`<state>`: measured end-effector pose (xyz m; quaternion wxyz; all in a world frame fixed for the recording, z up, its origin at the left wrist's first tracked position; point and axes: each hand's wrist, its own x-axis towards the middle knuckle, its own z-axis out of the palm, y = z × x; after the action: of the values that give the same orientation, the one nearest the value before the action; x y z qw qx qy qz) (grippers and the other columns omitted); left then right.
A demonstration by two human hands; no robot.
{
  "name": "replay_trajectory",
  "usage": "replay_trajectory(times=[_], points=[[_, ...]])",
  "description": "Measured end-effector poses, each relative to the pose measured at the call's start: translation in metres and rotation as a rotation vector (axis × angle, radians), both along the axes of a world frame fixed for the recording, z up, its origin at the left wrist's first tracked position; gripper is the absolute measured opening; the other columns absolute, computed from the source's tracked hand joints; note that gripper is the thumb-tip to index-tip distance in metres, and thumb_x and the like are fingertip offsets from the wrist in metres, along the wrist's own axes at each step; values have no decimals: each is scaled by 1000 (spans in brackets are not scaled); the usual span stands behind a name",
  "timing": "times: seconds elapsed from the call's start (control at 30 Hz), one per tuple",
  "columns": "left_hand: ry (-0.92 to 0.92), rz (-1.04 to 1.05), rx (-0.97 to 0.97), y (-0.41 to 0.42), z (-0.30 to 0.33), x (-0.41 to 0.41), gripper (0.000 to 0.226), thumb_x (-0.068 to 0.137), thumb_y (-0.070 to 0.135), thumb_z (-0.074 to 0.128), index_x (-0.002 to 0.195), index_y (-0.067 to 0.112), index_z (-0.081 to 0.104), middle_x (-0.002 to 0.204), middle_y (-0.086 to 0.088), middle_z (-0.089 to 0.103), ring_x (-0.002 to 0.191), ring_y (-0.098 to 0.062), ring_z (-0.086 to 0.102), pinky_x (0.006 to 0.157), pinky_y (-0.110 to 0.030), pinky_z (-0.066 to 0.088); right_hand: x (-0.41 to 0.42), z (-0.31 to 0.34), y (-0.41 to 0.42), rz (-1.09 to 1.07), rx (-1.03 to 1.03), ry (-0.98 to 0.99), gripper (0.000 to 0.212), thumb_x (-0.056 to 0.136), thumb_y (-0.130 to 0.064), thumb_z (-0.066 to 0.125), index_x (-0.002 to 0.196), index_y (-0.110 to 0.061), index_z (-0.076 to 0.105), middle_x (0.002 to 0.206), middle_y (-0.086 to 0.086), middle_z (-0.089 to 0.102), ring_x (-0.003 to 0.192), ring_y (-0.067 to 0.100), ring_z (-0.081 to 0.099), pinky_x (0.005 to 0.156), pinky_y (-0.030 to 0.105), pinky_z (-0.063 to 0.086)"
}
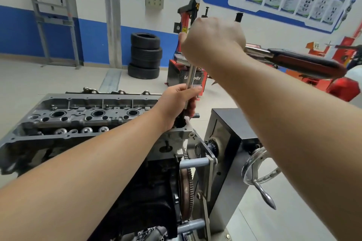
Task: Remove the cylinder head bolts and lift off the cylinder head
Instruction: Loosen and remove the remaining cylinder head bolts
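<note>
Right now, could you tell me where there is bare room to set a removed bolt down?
Bare floor lies between the cylinder head and the stacked tyres. The stand box top is bare. Crowded: the head's near end, where both hands grip the extension bar.

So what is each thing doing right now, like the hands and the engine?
Left hand: grips the extension bar low down.
Right hand: holds the wrench head on top.
Extension bar: upright, running down into the cylinder head.
Wrench handle: sticking out sideways, to the right.
Cylinder head: still on the engine, top uncovered.
Tires: stacked by the wall.
</note>
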<state>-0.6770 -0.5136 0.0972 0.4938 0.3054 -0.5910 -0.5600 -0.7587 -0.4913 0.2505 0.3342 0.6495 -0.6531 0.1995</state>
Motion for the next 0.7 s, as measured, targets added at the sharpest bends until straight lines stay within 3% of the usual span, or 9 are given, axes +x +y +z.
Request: replay_trajectory(times=[0.1, 0.2, 0.3, 0.43, 0.57, 0.7], points=[[-41, -12, 21, 0, 1, -1, 27, 101, 31, 66, 80, 14, 61, 66, -4, 56, 56, -20, 52, 53, -30, 50, -5, -3, -10, 21, -45, -18, 22, 90, -30, 45, 72, -17, 47, 70, 4, 48, 61, 26, 48, 51, 31, 24], [-54, 2, 29, 1, 1, 0, 26, 100, 30, 65, 80, 14, 59, 64, -2, 56, 55, -19, 52, 52, -29, 51, -9, -7, -12, 145, -95, -9, 32, 85, -43, 41, 66, -18, 46, 66, 2, 47, 55, 25, 41, 52, 28, 23], [-88, -18, 12, 3, 2, 0, 24, 99, 29, 65, 81, 14, 57, 64, -1, 55, 54, -17, 51, 52, -28, 50, -27, -11, -13, 356, -106, -45, 38, 81, -51, 39, 67, -19, 55, 61, -2, 49, 61, 29, 48, 53, 28, 24], [-67, -86, 35, 6, 5, 1, 27, 102, 21, 57, 77, 16, 48, 61, -2, 41, 52, -18, 33, 54, -31, 30, -42, -9, -12, 496, -13, -172, 34, 81, -49, 45, 67, -18, 51, 62, 6, 53, 70, 29, 52, 56, 32, 33], [-60, -46, 37, 7, 6, -2, 35, 101, 14, 53, 69, 18, 39, 58, -3, 33, 53, -19, 25, 53, -32, 23, -25, -3, -2, 339, 93, -146, 31, 90, -41, 42, 72, -18, 50, 68, 2, 51, 66, 26, 50, 56, 30, 33], [-58, -34, 3, 10, 6, -1, 31, 92, 14, 57, 67, 18, 39, 58, -5, 32, 52, -19, 25, 52, -32, 23, 1, -2, 2, 13, 84, 118, 10, 98, -22, 50, 95, -12, 50, 76, 8, 45, 70, 31, 50, 54, 35, 33]])
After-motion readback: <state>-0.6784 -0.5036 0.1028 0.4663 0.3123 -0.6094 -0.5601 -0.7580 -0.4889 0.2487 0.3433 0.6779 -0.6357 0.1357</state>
